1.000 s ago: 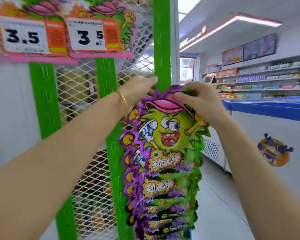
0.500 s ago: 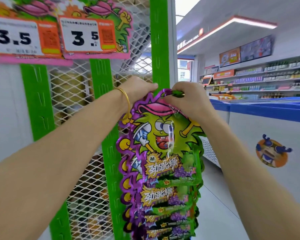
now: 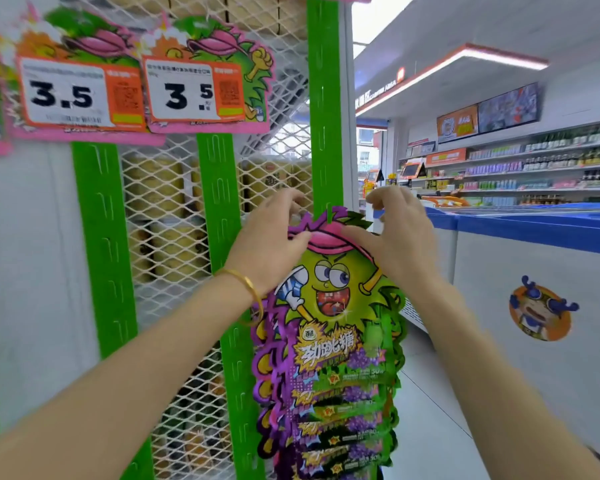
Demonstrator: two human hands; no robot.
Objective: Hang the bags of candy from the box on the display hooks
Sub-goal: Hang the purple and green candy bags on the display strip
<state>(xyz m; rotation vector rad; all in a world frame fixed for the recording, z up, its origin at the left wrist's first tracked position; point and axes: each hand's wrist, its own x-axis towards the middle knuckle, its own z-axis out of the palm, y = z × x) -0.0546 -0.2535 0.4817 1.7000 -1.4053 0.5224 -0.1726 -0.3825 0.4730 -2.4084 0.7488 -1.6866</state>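
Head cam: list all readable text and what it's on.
"3.5": left price tag.
"3.5", with the 5 set small: right price tag.
"劲跳糖": front candy bag, in big yellow letters.
Too small or blurred to read: the fine print and codes on both tags, the bag's logo and small print, the lettering on the fascia sign, the far shelf labels.

A: Candy bags [image 3: 329,341]: glossy printed plastic film; purple edge looks metallised, catches glare.
B: Strip behind the bags?
A: Green upright [image 3: 324,98]: smooth, satin finish. Metal or plastic, can't tell. Mesh [image 3: 160,209] left of the bags: white-coated expanded metal, open texture.
B: Price tags [image 3: 66,95] above the bags?
A: Matt paper-look cards. Bangle [image 3: 248,284]: polished gold-tone metal. Freezer [image 3: 499,271] right of the bags: smooth white panel, slight sheen; blue top trim, same smooth finish.
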